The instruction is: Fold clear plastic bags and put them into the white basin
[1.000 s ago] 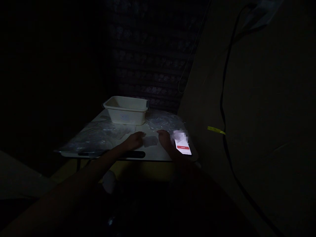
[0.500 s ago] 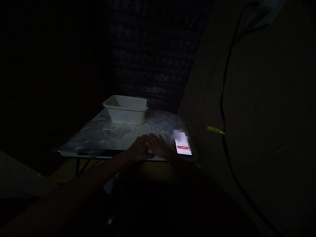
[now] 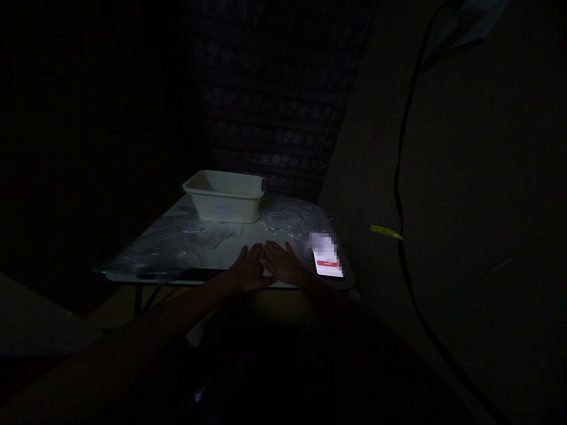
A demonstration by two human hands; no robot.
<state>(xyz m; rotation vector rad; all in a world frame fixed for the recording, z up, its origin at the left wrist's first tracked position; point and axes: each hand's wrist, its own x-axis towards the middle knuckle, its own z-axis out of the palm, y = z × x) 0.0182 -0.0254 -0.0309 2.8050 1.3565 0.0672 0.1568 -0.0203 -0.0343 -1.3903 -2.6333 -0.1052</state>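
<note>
Nothing visibly gripped

In front of the tub, left hand and right hand lie flat on the bench (anything beneath is hidden). Loose plastic flanks the tub; what's done or left doesn't show.

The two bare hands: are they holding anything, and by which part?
Nothing visibly: the bare left hand and bare right hand lie flat on the white, round-cornered table, palms down; anything beneath them is hidden.
</note>
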